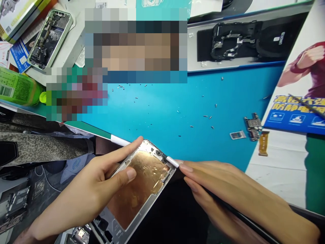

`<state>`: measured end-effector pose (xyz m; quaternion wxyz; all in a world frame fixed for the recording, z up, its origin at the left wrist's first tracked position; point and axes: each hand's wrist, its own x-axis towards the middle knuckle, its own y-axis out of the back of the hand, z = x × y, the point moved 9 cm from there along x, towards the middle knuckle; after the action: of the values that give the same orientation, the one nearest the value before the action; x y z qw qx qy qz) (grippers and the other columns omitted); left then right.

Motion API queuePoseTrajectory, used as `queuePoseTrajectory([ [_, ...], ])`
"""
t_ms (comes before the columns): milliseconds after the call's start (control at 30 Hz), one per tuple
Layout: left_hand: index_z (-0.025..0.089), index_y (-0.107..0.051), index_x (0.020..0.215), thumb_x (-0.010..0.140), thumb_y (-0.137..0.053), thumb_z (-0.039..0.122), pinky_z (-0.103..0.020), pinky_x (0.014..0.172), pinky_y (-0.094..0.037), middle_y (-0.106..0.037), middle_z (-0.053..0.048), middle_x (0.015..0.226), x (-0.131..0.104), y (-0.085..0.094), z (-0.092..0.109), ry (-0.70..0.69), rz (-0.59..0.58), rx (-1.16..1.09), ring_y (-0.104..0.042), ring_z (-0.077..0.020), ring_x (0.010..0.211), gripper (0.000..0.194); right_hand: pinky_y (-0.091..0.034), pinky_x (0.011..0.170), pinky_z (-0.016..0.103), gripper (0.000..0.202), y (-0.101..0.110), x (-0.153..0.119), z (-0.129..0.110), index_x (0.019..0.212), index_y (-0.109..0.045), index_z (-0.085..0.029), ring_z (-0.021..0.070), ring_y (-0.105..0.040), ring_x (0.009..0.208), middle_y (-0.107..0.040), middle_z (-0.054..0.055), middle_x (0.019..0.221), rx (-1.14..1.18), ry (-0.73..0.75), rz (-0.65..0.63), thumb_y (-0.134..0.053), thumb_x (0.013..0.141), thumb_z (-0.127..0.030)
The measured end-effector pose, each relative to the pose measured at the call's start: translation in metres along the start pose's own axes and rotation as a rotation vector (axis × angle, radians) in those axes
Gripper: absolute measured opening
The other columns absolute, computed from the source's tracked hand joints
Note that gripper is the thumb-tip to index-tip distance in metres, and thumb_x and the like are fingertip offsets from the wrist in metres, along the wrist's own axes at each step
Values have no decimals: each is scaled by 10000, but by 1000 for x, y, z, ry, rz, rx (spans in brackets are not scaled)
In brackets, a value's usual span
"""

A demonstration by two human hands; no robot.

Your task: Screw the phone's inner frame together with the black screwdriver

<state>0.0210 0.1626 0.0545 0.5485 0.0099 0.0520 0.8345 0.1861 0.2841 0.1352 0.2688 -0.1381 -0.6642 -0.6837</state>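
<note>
Bkgd: blue mat [162,108] across ctr, small screws [208,117] scattered on it, tiny circuit bd [253,127] at right. L hand [93,183] grips phone frame [142,183] w/ copper-coloured sheet, lower ctr, tilted, thumb on sheet. R hand [228,193] closed round slim pen-like tool [172,162], silvery tip at frame's upper-right edge.

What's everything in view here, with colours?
Phone frame: one, copper, silver, left hand
Tool: one, black, right hand
Mat: one, blue, centre
Metal bits: many, grey, mat
Circuit board: one, grey, mat's right
Ribbon cable: one, brown, below board
Opened phone: one, green, upper left
Bottle: one, green, left
Tray: one, grey, upper right
Phone parts: several, black, tray
Box: one, yellow, upper left
Poster: one, blue, right
Cloth: one, patterned, left
Hands: two, bare, foreground
</note>
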Motion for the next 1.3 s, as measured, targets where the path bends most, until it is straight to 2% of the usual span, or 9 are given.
queuePoseTrajectory([
  [367,564,-486,1582,1059,-664,507,-331,1351,-285,-486,207,1669,-1,1,0,15,-1,11,-420,-212,1604,555,-649,1007,287,543,-4,-4,3,1466,-633,-212,209,-802,1102,-803,54,1286,4,-15,-15,-685,952,-47],
  [500,557,-492,1580,1059,-667,503,-331,1359,-262,-473,202,1678,1,1,1,3,5,10,-396,-212,1617,553,-623,1031,269,436,-3,-2,2,1403,-651,-180,188,-787,1113,-811,66,1219,6,-10,0,-641,985,-57],
  [633,581,-501,1565,1058,-669,502,-329,1358,-266,-492,206,1666,1,0,2,6,-1,0,-429,-207,1599,539,-592,1055,244,470,-5,1,-2,1434,-627,-179,165,-769,1128,-803,63,1240,-15,17,-11,-650,985,-41],
  [833,551,-515,1570,1051,-675,509,-386,1366,-257,-495,170,1673,-1,2,2,5,8,5,-439,-244,1594,545,-598,1009,216,286,2,2,0,1322,-666,-178,150,-786,1041,-820,58,1132,-12,-51,17,-586,1053,-121],
  [1033,518,-506,1591,1036,-677,531,-429,1327,-351,-573,132,1626,0,6,0,29,38,74,-548,-312,1516,581,-636,986,256,299,3,-4,1,1305,-688,-181,191,-803,1051,-822,78,1166,-18,-75,29,-606,1024,-119],
  [1133,497,-528,1588,1013,-697,537,-376,1185,-529,-641,122,1569,-2,10,-1,28,70,119,-648,-335,1403,600,-661,936,249,334,1,-9,-1,1322,-706,-204,197,-820,996,-831,63,1167,-42,-20,31,-649,1001,-128],
  [1200,477,-528,1598,1014,-689,546,-288,909,-642,-772,71,1380,-3,12,-4,49,79,140,-772,-279,1131,610,-676,920,267,402,-2,-15,1,1367,-710,-242,208,-828,973,-830,49,1187,-59,-6,17,-670,985,-123],
  [1267,462,-484,1631,1030,-661,562,-193,547,-523,-814,50,949,-5,11,-8,88,58,151,-705,-163,696,635,-692,886,289,417,-7,-24,8,1386,-723,-291,223,-834,946,-833,37,1173,-62,-40,-16,-673,994,-158],
  [1300,457,-456,1647,1037,-649,569,-179,446,-392,-727,65,743,-5,10,-9,106,45,154,-577,-121,549,650,-697,861,294,399,-9,-28,12,1377,-735,-308,226,-835,925,-837,34,1154,-53,-69,-29,-668,1004,-183],
])
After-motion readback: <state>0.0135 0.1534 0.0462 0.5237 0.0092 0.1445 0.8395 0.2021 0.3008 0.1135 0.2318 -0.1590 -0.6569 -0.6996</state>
